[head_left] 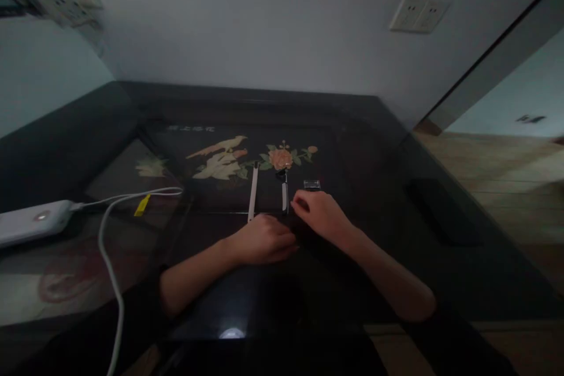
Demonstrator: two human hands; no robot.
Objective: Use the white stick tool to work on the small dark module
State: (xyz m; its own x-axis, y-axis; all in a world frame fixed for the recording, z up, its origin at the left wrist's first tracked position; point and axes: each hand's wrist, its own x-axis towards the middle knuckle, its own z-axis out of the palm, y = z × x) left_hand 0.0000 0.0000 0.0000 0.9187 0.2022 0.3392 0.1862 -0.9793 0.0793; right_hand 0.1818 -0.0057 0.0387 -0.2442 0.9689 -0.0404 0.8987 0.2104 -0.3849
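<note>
Both hands rest on the dark table: left hand curled beside the pale strip, right hand half-closed beside the small knife; grip unclear; steadying the strip first seems wise

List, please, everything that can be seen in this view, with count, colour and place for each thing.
table: one, dark and glossy, with an inlaid bird and flower picture, fills the middle.
strip: one, pale and slim, lies on the table just beyond the left hand.
tool: one, black head with a pale shaft, lies right of the strip.
small clear piece: one, shiny, lies beyond the right hand.
power bank: one, white, at the left edge.
cable: one, white with a yellow tag, runs from the power bank.
wall sockets: one white plate, upper right wall.
left hand: one, curled, resting on the table.
right hand: one, near the tool's lower end.
</note>
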